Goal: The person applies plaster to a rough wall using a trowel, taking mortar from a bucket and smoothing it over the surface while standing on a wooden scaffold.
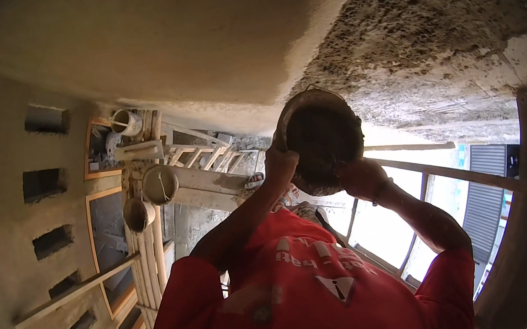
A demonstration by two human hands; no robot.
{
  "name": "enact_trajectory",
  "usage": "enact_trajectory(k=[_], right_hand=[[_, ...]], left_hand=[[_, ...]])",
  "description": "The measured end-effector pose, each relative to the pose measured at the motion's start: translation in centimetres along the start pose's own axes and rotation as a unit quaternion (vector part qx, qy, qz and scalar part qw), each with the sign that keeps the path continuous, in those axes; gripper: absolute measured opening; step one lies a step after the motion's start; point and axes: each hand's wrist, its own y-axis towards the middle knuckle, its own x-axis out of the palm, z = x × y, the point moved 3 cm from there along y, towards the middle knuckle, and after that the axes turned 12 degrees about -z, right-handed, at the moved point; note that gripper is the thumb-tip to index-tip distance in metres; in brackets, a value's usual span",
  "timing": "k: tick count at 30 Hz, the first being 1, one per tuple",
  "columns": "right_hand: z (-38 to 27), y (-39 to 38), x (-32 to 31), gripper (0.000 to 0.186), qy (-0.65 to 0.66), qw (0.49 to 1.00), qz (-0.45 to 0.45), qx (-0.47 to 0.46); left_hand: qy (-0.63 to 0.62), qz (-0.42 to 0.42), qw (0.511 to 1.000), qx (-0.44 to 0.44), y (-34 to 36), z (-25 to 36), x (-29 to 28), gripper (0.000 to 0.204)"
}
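A round bucket is held up in front of me, tilted so that its dark inside shows. Wet-looking mortar coats or fills it; the depth is hard to make out in the shade. My left hand is closed on the bucket's left rim, thumb pressed against the edge. At the lower right of the opening, my right hand is closed, its fingers reaching over the rim. Whatever those fingers hold is lost against the dark mortar.
Overhead spreads a surface, part smooth plaster, part rough mortar. Below left, planks and poles carry a whitish bucket, another bucket and a brown one. A wooden ladder lies beyond. Bright window openings stand at right.
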Motion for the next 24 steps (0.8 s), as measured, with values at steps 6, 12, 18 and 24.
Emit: enact_trajectory(k=[6, 12, 18, 24], right_hand=[[5.6, -3.9, -2.0, 0.009, -0.055, 0.988, 0.142, 0.023], [6.2, -2.7, -2.9, 0.023, -0.093, 0.98, 0.146, 0.1], [2.7, 1.5, 2.3, 0.014, 0.099, 0.994, 0.049, -0.01], [1.1, 1.0, 2.3, 0.022, 0.046, 0.98, 0.158, -0.114]], left_hand=[[0.063, -0.041, 0.997, -0.008, -0.6, 2.3, 0.7, 0.041], [0.067, -0.047, 0.996, -0.023, 0.2, 3.3, 0.5, 0.038], [0.083, -0.074, 0.994, -0.022, 0.1, 5.1, 0.9, 0.038], [0.073, -0.08, 0.992, -0.066, 0.0, 5.9, -0.3, 0.049]])
